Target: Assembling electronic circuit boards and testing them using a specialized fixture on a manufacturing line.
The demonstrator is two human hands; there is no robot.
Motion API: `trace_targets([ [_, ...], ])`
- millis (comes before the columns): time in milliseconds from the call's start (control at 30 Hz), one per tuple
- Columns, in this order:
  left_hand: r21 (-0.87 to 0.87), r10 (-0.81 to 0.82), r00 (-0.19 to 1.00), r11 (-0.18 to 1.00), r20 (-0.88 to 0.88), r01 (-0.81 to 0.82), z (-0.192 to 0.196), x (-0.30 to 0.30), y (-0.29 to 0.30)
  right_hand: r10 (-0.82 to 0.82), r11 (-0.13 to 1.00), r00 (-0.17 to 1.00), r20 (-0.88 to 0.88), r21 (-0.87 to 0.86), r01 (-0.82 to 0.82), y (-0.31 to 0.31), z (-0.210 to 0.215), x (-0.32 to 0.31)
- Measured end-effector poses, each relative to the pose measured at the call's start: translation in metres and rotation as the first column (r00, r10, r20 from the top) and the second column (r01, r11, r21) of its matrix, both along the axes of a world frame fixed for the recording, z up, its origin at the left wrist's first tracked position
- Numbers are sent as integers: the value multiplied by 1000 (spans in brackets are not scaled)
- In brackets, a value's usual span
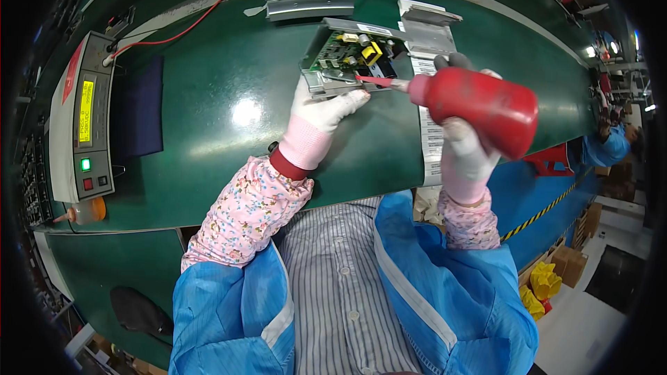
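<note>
My gloved left hand point(325, 107) grips the near edge of a power supply unit point(358, 52), a green circuit board with yellow and black parts in an open metal housing. It is tilted up off the green bench. In my gloved right hand point(467, 142) is a red squeeze bottle point(483, 104), its fingers wrapped round the body. The bottle lies nearly level, with its thin nozzle point(379, 81) pointing left. The nozzle's tip meets the near part of the board, by my left thumb; whether anything comes out is too small to tell.
A tester point(87, 118) with a lit yellow display stands at the left, its red cable running to the back. Another power supply unit point(309, 3) sits at the back. Right of my work lie a metal cover point(427, 31) and a strip of labels point(431, 132). An orange-brown bottle point(90, 211) is near the left edge.
</note>
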State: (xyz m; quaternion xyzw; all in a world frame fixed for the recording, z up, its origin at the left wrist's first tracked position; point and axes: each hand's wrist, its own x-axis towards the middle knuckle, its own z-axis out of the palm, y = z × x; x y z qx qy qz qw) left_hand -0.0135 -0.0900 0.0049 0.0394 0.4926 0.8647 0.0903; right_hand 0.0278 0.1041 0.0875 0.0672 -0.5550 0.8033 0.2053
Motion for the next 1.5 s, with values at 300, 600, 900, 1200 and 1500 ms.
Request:
trace_targets([
  [300, 54, 6, 1000, 998, 28, -7, 5, 4, 5, -38, 966, 988, -149, 248, 74, -27, -8, -7],
  [600, 82, -4, 1000, 997, 19, 3, 4, 6, 8, -121, 878, 974, -193, 438, 196, -9, -24, -3],
  [900, 42, -8, 1000, 999, 18, 7, 3, 3, 6, -46, 965, 988, -145, 248, 81, -14, -26, 0],
  [1200, 39, 16, 1000, 999, 12, -16, 11, 5, 7, 151, 838, 978, 145, -543, -49, -1, -12, -11],
  [1500, 472, -84, 987, 882, 137, 10, 13, -3, 6, 18, 935, 990, 141, -354, 33, 37, -14, 16],
])
